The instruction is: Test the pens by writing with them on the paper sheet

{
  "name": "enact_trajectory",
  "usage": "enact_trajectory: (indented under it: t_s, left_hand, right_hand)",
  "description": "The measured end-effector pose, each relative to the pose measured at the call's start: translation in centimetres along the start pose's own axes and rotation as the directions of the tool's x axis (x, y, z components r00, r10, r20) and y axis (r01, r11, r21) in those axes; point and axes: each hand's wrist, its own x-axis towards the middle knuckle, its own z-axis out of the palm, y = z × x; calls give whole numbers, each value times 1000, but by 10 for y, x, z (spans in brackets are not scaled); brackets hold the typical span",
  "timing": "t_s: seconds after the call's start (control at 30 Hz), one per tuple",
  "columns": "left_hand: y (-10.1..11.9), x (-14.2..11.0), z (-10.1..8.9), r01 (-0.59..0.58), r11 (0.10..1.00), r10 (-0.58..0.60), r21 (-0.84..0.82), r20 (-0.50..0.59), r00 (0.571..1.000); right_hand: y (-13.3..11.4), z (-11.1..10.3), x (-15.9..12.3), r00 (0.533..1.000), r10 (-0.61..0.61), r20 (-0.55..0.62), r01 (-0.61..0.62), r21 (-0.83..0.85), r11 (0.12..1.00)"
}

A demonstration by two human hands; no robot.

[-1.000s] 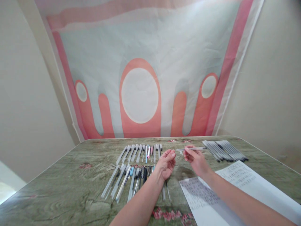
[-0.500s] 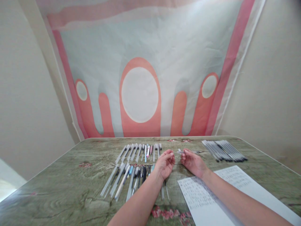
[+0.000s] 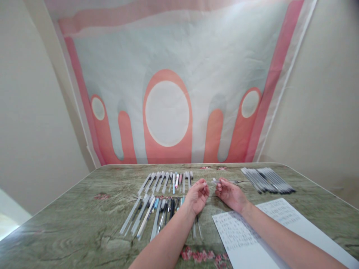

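Note:
My right hand [image 3: 230,195] pinches a slim pen [image 3: 238,181] that lies sideways. Its pale, clear end pokes out to the left of the fingertips, and a thin dark end sticks out to the right. Just left of it, my left hand [image 3: 198,195] is closed in a pinch; a tiny pale bit shows at its fingertips, too small to name. The two hands are apart, both above the table. Under my left forearm, part of the near row of pens [image 3: 146,220] is hidden.
A far row of capped pens [image 3: 159,182], some pink and blue, lies beyond my left hand. To the right is a bundle of clear pens with black ends [image 3: 270,181]. An open notebook with handwriting [image 3: 234,233] lies under my right forearm. The wood-patterned table [image 3: 70,224] meets a printed backdrop.
Almost nothing differs. Both hands keep their places and pinches, and the pen stays in my right hand; the view has shifted very slightly.

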Motion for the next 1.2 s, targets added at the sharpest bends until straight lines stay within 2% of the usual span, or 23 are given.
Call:
enact_trajectory:
  t_s: [0.1,0.77,1.2]
  left_hand:
    - [0,2,-2,30,999,-29,-30,59,998]
    - [-1,5,-5,56,990,-48,-132,67,997]
    - [-4,3,-3,20,998,-15,-52,84,996]
  right_hand:
    - [0,0,0,1000,6,8,-6,7,1000]
    - [1,-3,1,1000,4,-14,-4,21,1000]
    - [0,-2,1,1000,-2,-29,2,-9,1000]
